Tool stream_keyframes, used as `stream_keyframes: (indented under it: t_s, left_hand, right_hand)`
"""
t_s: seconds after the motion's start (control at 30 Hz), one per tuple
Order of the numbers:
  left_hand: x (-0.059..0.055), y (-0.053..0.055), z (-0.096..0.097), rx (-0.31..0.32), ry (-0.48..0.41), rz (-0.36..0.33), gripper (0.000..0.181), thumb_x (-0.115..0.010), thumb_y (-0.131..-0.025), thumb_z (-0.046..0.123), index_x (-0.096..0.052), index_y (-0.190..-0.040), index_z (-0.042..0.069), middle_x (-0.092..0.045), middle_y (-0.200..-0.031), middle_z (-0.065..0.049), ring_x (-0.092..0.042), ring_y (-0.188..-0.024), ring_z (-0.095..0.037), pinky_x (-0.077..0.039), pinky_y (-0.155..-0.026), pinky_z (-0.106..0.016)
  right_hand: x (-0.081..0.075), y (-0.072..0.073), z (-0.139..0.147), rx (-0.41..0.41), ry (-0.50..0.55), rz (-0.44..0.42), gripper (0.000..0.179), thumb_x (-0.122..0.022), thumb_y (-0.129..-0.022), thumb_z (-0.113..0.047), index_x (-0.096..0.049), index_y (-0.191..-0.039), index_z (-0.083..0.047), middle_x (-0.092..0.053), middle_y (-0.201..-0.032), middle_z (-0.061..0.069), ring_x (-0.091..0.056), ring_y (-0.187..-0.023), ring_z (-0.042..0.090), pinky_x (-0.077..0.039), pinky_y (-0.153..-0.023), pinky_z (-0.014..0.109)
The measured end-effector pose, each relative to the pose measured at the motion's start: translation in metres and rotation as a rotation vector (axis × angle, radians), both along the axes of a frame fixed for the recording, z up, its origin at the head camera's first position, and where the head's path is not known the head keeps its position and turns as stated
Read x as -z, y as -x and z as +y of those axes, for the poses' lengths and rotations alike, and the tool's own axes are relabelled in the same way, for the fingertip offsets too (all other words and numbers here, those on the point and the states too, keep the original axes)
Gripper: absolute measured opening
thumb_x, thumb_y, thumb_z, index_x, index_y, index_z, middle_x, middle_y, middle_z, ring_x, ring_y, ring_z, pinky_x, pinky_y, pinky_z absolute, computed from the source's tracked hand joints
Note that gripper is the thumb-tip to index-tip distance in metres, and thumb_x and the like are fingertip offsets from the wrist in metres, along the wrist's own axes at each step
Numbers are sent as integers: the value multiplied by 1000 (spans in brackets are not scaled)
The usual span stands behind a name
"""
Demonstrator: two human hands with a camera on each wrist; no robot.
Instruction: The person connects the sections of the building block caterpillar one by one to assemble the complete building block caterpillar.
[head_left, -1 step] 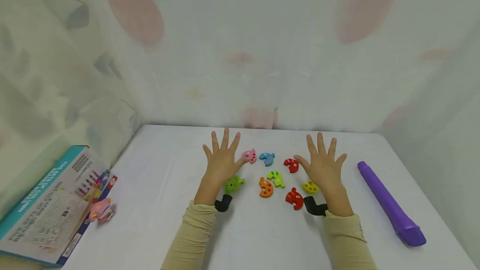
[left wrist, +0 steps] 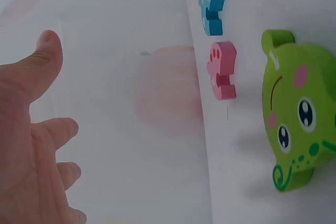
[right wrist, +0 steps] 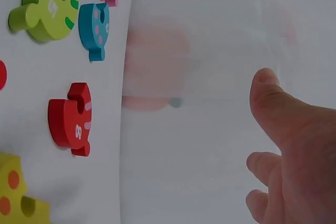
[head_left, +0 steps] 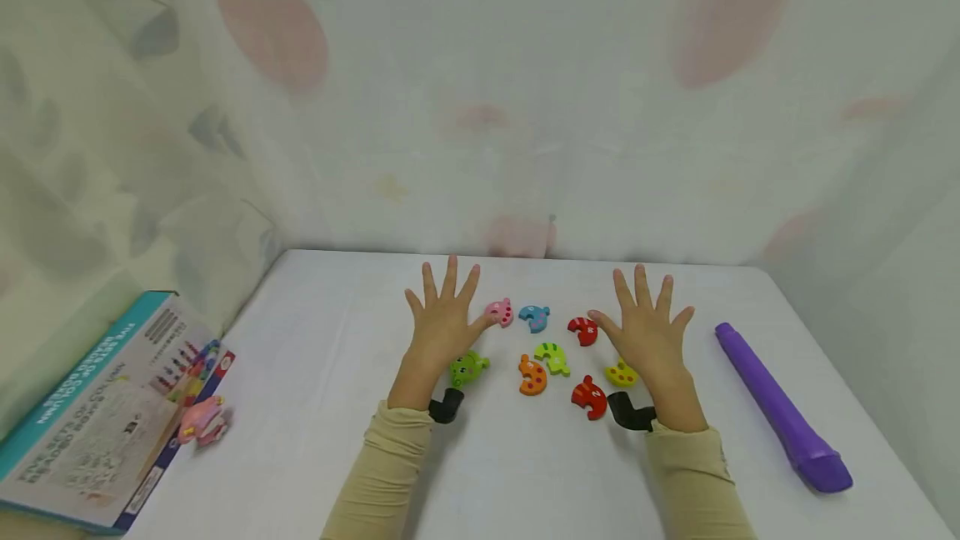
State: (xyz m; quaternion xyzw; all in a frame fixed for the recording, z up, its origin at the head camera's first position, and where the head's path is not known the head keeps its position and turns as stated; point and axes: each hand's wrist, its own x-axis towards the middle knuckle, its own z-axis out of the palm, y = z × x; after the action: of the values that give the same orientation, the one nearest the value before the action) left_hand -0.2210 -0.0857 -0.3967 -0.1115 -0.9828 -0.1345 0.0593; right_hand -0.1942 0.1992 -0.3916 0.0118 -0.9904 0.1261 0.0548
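Both hands hover above the white table with fingers spread, holding nothing. The left hand (head_left: 441, 330) is nearest to a green frog-faced piece (left wrist: 302, 111) and a pink spotted piece (head_left: 500, 312). Close to the right hand (head_left: 649, 336) lie a striped red piece (right wrist: 71, 121) and a yellow spotted piece (head_left: 621, 374), partly hidden in the right wrist view. Between the hands are a blue piece (head_left: 535, 318), a lime striped piece (head_left: 552, 358), an orange spotted piece (head_left: 532, 376) and another red piece (head_left: 589, 397). Some pieces carry white numerals.
At the left edge lies a flat printed box (head_left: 90, 432), with a small pink figure (head_left: 202, 421) against its side. A long purple object (head_left: 783, 411) lies along the right side. Patterned cloth (head_left: 480, 90) hangs behind the table.
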Motion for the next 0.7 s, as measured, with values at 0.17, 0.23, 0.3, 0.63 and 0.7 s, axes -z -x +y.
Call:
stream_keyframes:
  t_s: [0.17,0.23,0.3,0.63,0.7]
  left_hand:
    - [-2,2,-5,7,10,-15,83,-50,-83,63,-16,-149,25,3,-154,-9,15,-134,-43,-2,-97,-70]
    - [-4,3,-6,15,18,-15,84,-49,-82,65,-15,-149,26,2,-154,-9,14,-135,-42,-4,-97,-70]
    - [-5,5,-7,41,4,-7,84,-51,-82,64,-17,-149,25,-1,-154,-11,11,-135,-43,-4,-97,-70]
    - [1,8,-9,201,-3,-105,77,-56,-84,54,-23,-148,25,-9,-154,-7,0,-138,-40,-9,-100,-66]
    - [4,8,-9,220,4,-136,77,-58,-84,53,-25,-147,23,-14,-153,-8,-5,-138,-40,-10,-101,-65]
  right_hand:
    - [-3,3,2,-11,-4,5,85,-41,-87,-62,-11,-149,-13,0,-152,19,12,-133,49,5,-90,74]
    - [-6,5,3,-25,-15,25,85,-42,-87,-62,-13,-149,-13,-3,-152,19,8,-133,49,3,-91,74]
    - [-8,6,3,-44,-30,49,83,-44,-86,-61,-16,-149,-13,-6,-152,19,3,-134,50,-1,-92,74]
    - [-5,15,-17,-173,-15,50,73,-55,-87,-48,-29,-145,-10,-20,-150,16,-11,-135,46,-14,-98,68]
    - [1,14,-24,-213,-16,49,71,-57,-87,-46,-33,-143,-10,-25,-149,15,-15,-135,43,-18,-99,65]
